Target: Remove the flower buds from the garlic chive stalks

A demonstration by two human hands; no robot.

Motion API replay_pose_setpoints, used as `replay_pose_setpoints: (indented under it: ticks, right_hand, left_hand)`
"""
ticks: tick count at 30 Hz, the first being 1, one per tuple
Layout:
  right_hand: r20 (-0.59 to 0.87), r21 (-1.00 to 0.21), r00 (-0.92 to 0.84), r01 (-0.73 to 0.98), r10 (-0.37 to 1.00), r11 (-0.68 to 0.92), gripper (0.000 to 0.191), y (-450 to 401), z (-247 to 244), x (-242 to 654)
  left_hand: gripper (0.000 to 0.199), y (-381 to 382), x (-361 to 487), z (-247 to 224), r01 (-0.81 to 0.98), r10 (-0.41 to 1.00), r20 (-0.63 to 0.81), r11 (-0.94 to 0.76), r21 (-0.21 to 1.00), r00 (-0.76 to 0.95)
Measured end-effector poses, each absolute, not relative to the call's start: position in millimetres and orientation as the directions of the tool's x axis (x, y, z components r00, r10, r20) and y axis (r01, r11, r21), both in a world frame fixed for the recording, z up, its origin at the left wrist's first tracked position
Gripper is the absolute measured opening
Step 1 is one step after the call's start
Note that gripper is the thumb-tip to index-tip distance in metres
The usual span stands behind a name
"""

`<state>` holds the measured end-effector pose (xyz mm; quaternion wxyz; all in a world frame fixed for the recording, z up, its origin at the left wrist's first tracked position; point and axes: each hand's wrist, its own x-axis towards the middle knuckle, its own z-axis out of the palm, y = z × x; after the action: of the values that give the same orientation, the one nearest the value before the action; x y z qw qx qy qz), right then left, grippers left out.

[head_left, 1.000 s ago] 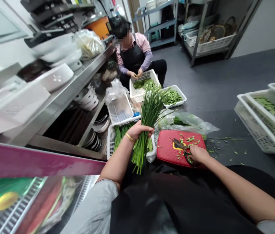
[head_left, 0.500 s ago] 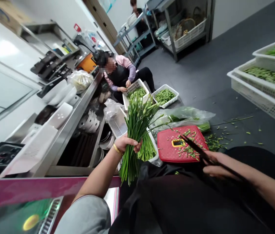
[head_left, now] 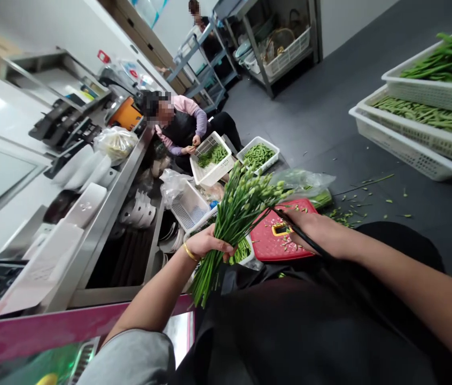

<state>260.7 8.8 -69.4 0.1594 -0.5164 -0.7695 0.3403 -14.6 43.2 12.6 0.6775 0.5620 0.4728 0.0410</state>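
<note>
My left hand (head_left: 207,243) is closed around a thick bunch of flowering chives (head_left: 234,211), bud ends up and to the right, cut stems hanging below. In my right hand (head_left: 324,230) is a dark pair of scissors (head_left: 301,232), its tip touching or just beside the right edge of the buds; the fingers are partly hidden. Under that hand lies a red quilted lid (head_left: 264,241) with a yellow-rimmed handle, scattered with snipped buds. Behind the bunch, more chive stems (head_left: 242,250) lie in a white basket, mostly hidden.
A co-worker (head_left: 181,123) sits ahead, both hands at a white basket (head_left: 220,172) of green pieces. Another basket (head_left: 260,155) of cut beans stands beside it. Stacked crates (head_left: 410,152) are at right. A steel shelf (head_left: 101,230) with dishes runs along the left.
My right hand has moved left with the scissors, up to the buds. The bunch now leans further right in my left hand. The whole view has shifted slightly.
</note>
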Motion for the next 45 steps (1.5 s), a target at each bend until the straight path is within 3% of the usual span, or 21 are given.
replay_pose_setpoints:
  ticks: [8, 15, 19, 28, 38, 45]
  right_hand:
    - [-0.186, -0.546, -0.322, 0.819, 0.928, 0.175, 0.036, 4.4, -63.5, 251.1]
    - [-0.120, -0.778, -0.378, 0.610, 0.918, 0.150, 0.033, -10.8, -81.1, 261.9]
    - [-0.128, -0.812, -0.427, 0.564, 0.895, 0.152, 0.035, -23.9, -97.8, 275.9]
    - [-0.219, -0.671, -0.432, 0.717, 0.875, 0.187, 0.040, -38.7, -107.4, 267.2]
    - [-0.145, -0.542, -0.374, 0.805, 0.916, 0.243, 0.029, -17.1, -72.2, 247.4]
    - [-0.190, -0.498, -0.382, 0.831, 0.904, 0.246, 0.026, -22.3, -80.6, 247.3]
  left_hand:
    - [0.018, 37.2, -18.3, 0.9, 0.448, 0.569, -0.624, 0.434, 0.781, 0.536]
    - [0.020, 35.6, -25.8, 2.1, 0.389, 0.576, -0.653, 0.526, 0.757, 0.492]
    - [0.020, 36.8, -27.5, 1.9, 0.362, 0.598, -0.645, 0.534, 0.764, 0.477]
    - [0.022, 31.0, -25.7, 3.5, 0.230, 0.659, -0.573, 0.536, 0.812, 0.487]
    - [0.012, 21.8, -26.3, -17.1, 0.462, 0.571, -0.634, 0.436, 0.772, 0.521]
    - [0.008, 14.7, -26.3, -28.7, 0.533, 0.583, -0.657, 0.402, 0.744, 0.478]
